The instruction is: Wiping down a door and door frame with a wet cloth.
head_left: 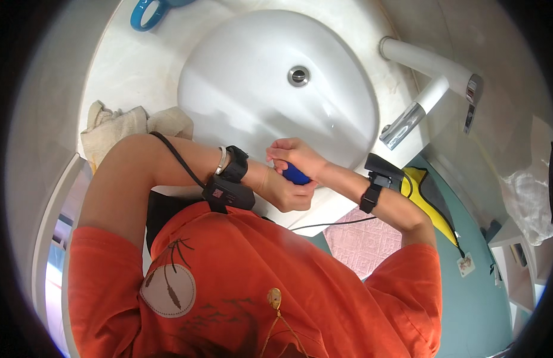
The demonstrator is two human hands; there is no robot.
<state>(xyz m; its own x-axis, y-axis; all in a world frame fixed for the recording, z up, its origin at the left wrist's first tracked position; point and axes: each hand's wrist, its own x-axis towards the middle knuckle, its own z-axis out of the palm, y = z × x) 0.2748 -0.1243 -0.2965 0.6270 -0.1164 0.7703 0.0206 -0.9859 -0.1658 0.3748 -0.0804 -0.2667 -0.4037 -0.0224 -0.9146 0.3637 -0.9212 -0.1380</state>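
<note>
Over the near edge of the white washbasin (229, 77), my two hands are close together around a small dark blue object (296, 174). Most of the object is covered by fingers, so its kind does not show. My left hand (288, 192) is wrapped round its near side. From the far side, my right hand (295, 156) closes on it, fingers curled toward the left. Each wrist carries a black strapped device with a cable.
A white faucet (429, 62) with a chrome end stands right of the basin. The drain (298, 76) lies toward the back. A beige cloth (124, 125) rests on the left counter, a blue-handled item (146, 15) at the far left. A yellow and black item (429, 200) hangs at right.
</note>
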